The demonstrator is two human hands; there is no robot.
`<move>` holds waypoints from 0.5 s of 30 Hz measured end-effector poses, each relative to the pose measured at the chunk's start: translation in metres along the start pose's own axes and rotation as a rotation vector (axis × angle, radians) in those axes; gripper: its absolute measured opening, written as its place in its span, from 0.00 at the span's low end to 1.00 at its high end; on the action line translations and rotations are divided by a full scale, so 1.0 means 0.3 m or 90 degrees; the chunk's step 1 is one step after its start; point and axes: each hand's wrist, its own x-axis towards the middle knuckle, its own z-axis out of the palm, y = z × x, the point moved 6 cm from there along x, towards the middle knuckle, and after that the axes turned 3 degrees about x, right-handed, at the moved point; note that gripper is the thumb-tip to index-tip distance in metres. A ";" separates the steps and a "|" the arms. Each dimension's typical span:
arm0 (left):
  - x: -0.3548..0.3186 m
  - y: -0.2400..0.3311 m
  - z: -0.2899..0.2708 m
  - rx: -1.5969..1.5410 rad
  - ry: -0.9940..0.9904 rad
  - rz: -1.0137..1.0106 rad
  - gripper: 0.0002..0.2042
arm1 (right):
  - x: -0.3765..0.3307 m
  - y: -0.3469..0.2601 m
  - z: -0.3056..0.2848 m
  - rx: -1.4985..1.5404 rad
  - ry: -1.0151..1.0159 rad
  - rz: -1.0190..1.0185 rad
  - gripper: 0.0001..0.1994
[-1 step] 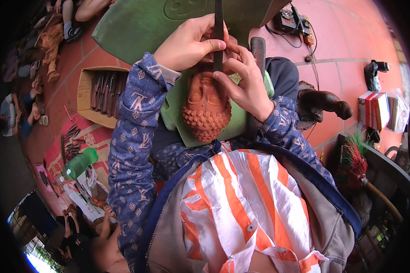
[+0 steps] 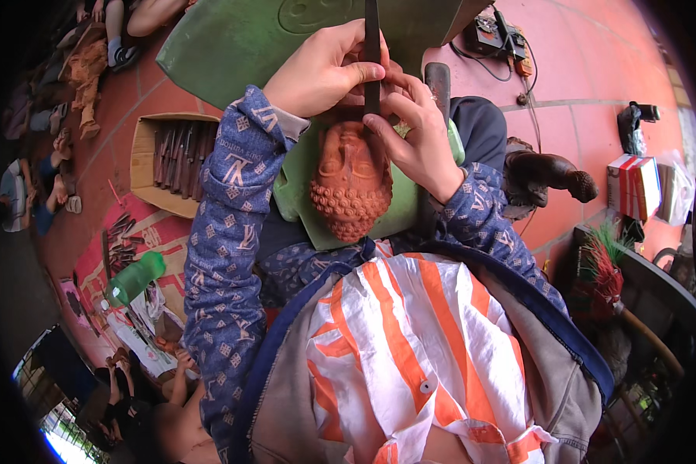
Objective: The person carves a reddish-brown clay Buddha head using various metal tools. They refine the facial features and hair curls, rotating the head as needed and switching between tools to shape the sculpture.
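A reddish-brown carved head (image 2: 351,185) with tight curls lies face up in front of me, its curls toward my body. Over its chin end stands a long, dark, flat tool (image 2: 372,54), whose exact kind I cannot make out. My left hand (image 2: 322,71) is closed around the tool, thumb pressed on its side. Close to the face, my right hand (image 2: 419,127) pinches the tool's lower end between thumb and fingers. The tool's working tip and part of the carving are hidden behind my fingers. A green plastic support (image 2: 313,220) shows beneath the head.
A cardboard box (image 2: 145,164) of chisels stands at my left, with a green bottle (image 2: 138,277) nearer me. Beyond my hands is a large green panel (image 2: 232,46). At right are a dark carving (image 2: 545,176), cables and a power box (image 2: 491,37). Other people sit far left.
My left hand and the tool have shifted very slightly away from me, and my right thumb has followed. The carved head has stayed in place.
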 end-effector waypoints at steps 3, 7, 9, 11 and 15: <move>-0.019 -0.003 0.014 -0.066 -0.011 -0.063 0.06 | -0.015 -0.031 -0.008 -0.012 -0.044 -0.031 0.10; -0.022 -0.021 0.001 -0.038 -0.023 -0.044 0.06 | -0.020 -0.046 -0.001 -0.052 -0.049 -0.062 0.10; 0.000 -0.018 -0.018 0.010 0.004 -0.021 0.06 | -0.010 -0.027 -0.002 -0.029 -0.040 -0.006 0.10; -0.020 -0.010 -0.009 -0.029 0.002 -0.044 0.06 | 0.000 -0.009 -0.005 -0.005 -0.030 0.049 0.10; -0.039 -0.017 -0.002 -0.051 -0.014 -0.056 0.07 | -0.011 -0.058 0.000 -0.070 -0.045 -0.082 0.09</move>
